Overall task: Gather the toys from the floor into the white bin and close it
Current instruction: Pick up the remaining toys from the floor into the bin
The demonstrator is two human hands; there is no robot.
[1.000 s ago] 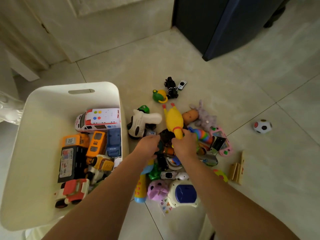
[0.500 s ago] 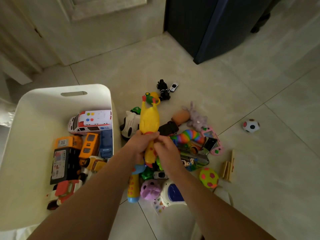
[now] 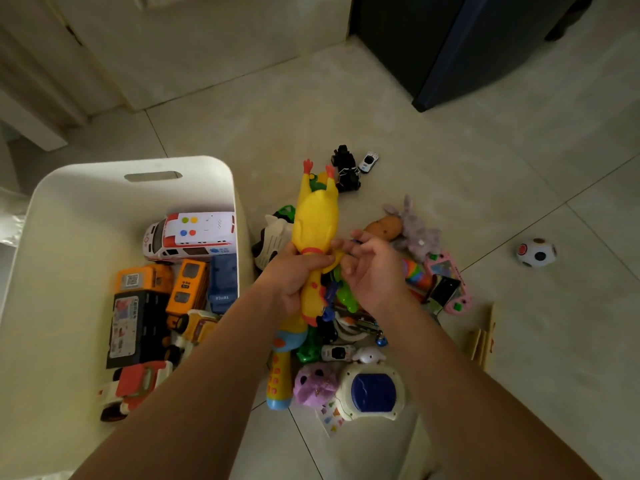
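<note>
A yellow rubber chicken [image 3: 315, 216] hangs lifted above the toy pile, feet pointing away from me. My left hand [image 3: 294, 275] is shut around its neck. Just to the right, my right hand [image 3: 372, 268] has its fingers spread and holds nothing. The white bin [image 3: 69, 216] stands open on the left, holding a white ambulance [image 3: 192, 237], orange trucks and other vehicles. Under my hands lies a pile of toys: a purple plush [image 3: 415, 230], a pink handheld game [image 3: 450, 282], a blue-and-white toy [image 3: 372, 391], a yellow microphone [image 3: 278, 379].
A small soccer ball [image 3: 536, 251] sits alone on the tiled floor at right. Wooden pieces [image 3: 483, 337] lie near the pile. A black toy [image 3: 344, 168] and a tiny white car [image 3: 369, 161] rest farther away. Dark furniture [image 3: 450, 46] stands at the back right.
The rubber chicken has been pulled up out of the pile and shifted left toward the bin. My right hand has let go of it and opened; my left hand keeps hold.
</note>
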